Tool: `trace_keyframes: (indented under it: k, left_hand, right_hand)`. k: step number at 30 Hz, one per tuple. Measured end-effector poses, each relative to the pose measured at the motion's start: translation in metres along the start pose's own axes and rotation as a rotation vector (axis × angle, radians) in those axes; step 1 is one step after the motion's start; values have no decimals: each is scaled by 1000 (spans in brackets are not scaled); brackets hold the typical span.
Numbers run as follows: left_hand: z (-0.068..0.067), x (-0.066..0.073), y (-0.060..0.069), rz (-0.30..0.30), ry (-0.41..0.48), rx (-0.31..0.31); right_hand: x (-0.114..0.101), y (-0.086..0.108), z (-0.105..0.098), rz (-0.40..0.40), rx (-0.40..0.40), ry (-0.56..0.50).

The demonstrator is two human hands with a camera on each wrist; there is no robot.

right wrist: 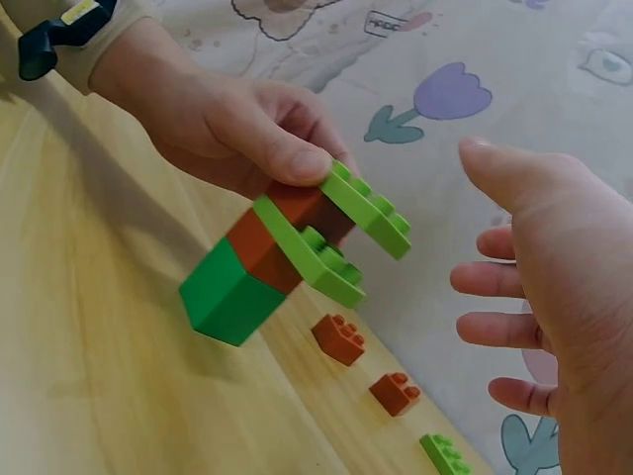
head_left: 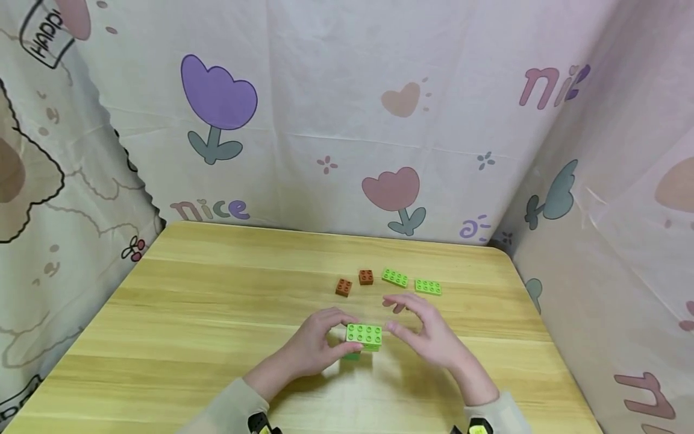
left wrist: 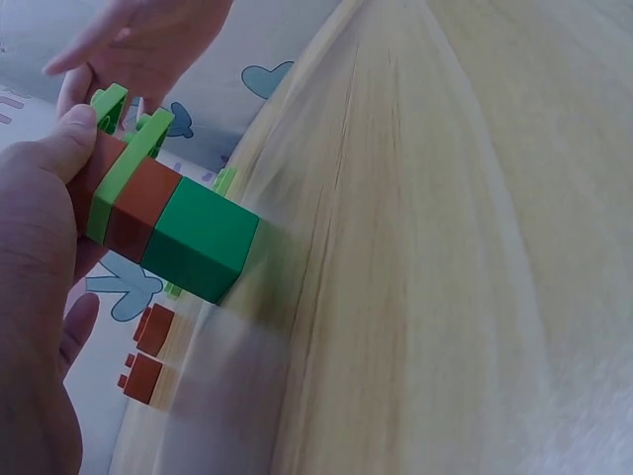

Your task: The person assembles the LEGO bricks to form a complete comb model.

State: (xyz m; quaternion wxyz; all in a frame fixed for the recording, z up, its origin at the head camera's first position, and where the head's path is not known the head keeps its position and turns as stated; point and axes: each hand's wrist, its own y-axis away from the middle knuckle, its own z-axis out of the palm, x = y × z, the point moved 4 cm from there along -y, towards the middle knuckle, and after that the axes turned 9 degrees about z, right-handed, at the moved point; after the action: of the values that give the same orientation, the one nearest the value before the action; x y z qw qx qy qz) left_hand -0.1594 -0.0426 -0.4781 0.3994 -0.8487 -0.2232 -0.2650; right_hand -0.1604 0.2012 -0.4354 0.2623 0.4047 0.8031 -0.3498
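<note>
My left hand (head_left: 317,343) grips a stack of bricks near its top, thumb on the upper brown brick (left wrist: 94,168). The stack has a dark green block (left wrist: 203,237) at the bottom, then a brown brick (right wrist: 259,247), a light green plate (right wrist: 307,259), another brown brick and a light green plate (head_left: 364,333) on top. Both plates stick out to one side, toward my right hand (head_left: 434,337). That hand hovers just right of the stack with its fingers apart and loosely bent, holding nothing.
Beyond the hands on the wooden table (head_left: 217,289) lie two brown bricks (head_left: 344,287) (head_left: 365,277) and two light green plates (head_left: 394,278) (head_left: 428,287) in a loose row. A printed cloth (head_left: 325,108) hangs behind the table and at both sides.
</note>
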Motion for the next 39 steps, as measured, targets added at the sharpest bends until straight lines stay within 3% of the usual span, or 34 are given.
trace_keyframes:
  k: [7,20,39]
  left_hand:
    - [0,0,0,-4,-7,-3]
    - [1,-1,1,-5,10,10]
    - [2,-1,3,-57,28,8]
  right_hand:
    - [12,-10,-3,82,17,-20]
    - [41,-29,12,217,-24,-81]
    - [74,-62,30,282,-44,-90]
